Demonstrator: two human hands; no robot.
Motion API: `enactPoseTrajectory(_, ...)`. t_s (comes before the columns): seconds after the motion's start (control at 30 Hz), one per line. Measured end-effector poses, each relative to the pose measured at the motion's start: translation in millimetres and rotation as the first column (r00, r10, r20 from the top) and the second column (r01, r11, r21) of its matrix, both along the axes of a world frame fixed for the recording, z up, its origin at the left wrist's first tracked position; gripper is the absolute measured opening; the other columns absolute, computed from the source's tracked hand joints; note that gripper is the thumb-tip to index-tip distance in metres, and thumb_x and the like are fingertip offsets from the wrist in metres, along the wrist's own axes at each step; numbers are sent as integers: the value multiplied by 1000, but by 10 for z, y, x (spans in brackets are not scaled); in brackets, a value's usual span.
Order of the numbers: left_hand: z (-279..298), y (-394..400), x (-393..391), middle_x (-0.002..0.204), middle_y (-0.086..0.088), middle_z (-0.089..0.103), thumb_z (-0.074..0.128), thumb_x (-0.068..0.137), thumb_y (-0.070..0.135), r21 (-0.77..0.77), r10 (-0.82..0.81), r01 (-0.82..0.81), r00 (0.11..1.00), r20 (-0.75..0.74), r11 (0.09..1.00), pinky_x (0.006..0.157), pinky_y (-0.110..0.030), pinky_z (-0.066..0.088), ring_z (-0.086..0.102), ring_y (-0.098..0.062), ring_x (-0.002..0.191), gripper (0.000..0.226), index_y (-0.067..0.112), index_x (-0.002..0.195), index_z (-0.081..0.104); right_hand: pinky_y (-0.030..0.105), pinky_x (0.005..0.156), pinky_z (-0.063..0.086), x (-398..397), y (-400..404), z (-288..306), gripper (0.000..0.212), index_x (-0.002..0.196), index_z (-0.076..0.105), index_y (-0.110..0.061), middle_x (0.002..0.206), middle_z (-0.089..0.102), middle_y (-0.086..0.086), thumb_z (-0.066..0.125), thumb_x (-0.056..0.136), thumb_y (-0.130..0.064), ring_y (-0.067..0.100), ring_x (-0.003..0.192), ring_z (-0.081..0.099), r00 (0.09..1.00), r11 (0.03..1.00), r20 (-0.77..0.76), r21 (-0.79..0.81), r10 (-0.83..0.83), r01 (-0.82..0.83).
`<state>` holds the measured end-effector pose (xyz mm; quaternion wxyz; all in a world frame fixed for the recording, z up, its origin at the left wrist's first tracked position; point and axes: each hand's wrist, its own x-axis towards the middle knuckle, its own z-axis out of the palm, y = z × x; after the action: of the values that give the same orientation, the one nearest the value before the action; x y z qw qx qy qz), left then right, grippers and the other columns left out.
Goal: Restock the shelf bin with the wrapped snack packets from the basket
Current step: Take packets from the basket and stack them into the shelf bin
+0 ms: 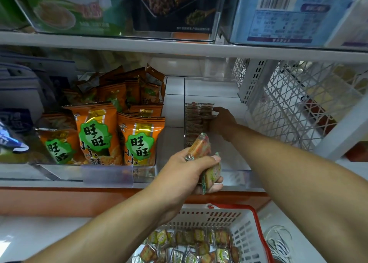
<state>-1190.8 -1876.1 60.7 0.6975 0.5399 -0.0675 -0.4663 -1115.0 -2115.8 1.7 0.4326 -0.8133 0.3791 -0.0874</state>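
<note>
A clear shelf bin (235, 170) stands on the middle shelf, with a row of small wrapped snack packets (196, 121) stacked along its left side. My right hand (223, 121) reaches deep into the bin, fingers against the far end of that stack; whether it pinches a packet is hidden. In front of the bin, my left hand (187, 175) grips a bunch of wrapped packets (207, 161), red and green ones. Below, a white basket (245, 229) with a red rim holds several more loose packets (191, 246).
Orange snack bags (95, 133) fill the clear bin to the left. A white lattice rack (294, 103) stands to the right. Boxed goods in clear bins (175, 9) sit on the shelf above. A price-tag holder (108, 176) hangs on the shelf edge.
</note>
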Motion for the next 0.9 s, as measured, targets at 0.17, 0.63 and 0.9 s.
enactPoseTrajectory(0.17, -1, 31, 5, 103, -26, 69, 79, 88, 16, -8, -4, 4, 1000, -29, 1000, 67, -34, 63, 75, -40, 96, 32, 4, 115, 66, 37, 116, 37, 25, -1, 18, 82, 154, 33, -12, 154, 42, 13, 77, 84, -15, 28, 138, 45, 999, 1000, -29, -11, 14, -14)
enactPoseTrajectory(0.63, 86, 112, -25, 103, -33, 73, 75, 89, 14, -61, 33, -42, 989, -147, 997, 63, -33, 63, 77, -39, 90, 32, 0, 115, 64, 28, 102, 46, -80, 22, 104, 81, 160, 15, -15, 155, 38, 12, 62, 95, -8, 32, 133, 49, 999, 989, 39, 144, 24, -30)
enactPoseTrajectory(0.9, 210, 172, -36, 107, -33, 72, 74, 77, 21, -149, 115, -178, 926, -359, 973, 62, -41, 64, 73, -45, 96, 52, -4, 120, 63, 34, 82, 56, -925, 623, 937, 11, 99, 73, -28, 102, 75, -6, 69, 92, -21, 8, 91, 67, 889, 957, 355, -80, 290, -280)
